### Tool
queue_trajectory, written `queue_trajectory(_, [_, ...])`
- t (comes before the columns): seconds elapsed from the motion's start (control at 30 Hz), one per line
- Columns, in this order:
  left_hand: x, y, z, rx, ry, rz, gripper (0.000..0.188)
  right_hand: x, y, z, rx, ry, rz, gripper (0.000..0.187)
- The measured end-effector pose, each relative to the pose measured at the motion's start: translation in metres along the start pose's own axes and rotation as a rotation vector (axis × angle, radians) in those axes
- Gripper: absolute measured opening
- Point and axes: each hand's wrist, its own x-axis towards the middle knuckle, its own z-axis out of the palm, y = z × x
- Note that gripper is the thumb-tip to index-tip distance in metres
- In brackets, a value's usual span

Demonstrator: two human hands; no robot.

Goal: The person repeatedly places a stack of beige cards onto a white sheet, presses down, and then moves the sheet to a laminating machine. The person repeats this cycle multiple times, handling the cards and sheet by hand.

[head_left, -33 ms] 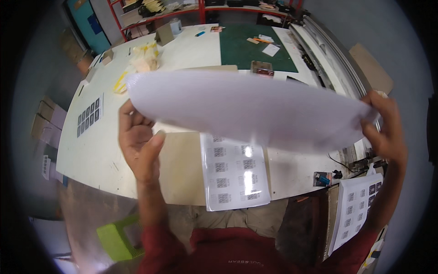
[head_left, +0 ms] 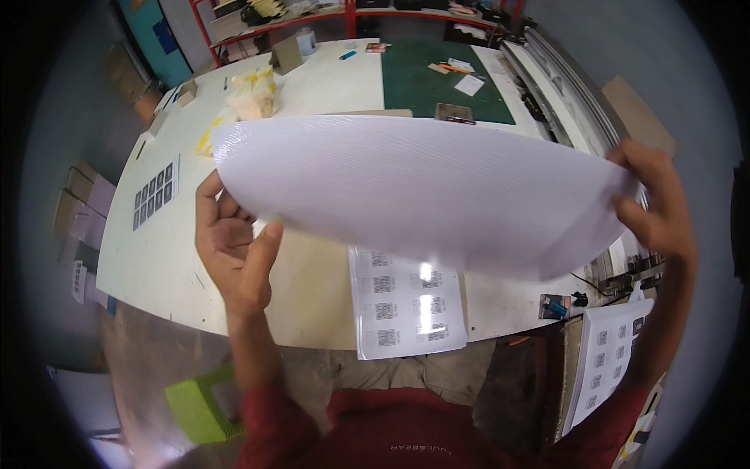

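The bowed, glossy white sheet (head_left: 422, 191), probably light and flexible, suits edge holds: right hand (head_left: 658, 207) pinching one end, grip of left hand (head_left: 238, 258) unclear.

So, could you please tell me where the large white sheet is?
In the head view, the large white sheet spans the middle, raised between the left hand and right hand above the table.

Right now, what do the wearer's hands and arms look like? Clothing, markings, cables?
Left hand and right hand: no gloves. No watch, band or cable visible on wrists or forearms. Left sleeve and right sleeve: plain dark red, leaving the forearms uncovered.
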Motion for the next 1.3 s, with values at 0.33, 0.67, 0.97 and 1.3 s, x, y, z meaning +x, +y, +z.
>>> queue_trajectory(0.33, [-0.079,-0.178,-0.149,0.257,0.034,-0.939,0.06,0.114,-0.013,0.34,0.124,-0.513,0.1,0.036])
queue_trajectory(0.67, [-0.073,-0.218,-0.146,0.303,-0.094,-0.844,0.068,0.153,-0.013,0.383,0.041,-0.065,-0.109,0.042])
queue_trajectory(0.97, [-0.075,-0.186,-0.127,0.694,0.004,-0.431,0.07,0.192,-0.012,0.415,-0.249,-0.091,-0.183,0.046])
queue_trajectory(1.3, [-0.064,-0.175,-0.05,0.546,-0.152,-0.148,0.025,0.054,-0.029,0.244,0.557,0.637,0.349,0.039])
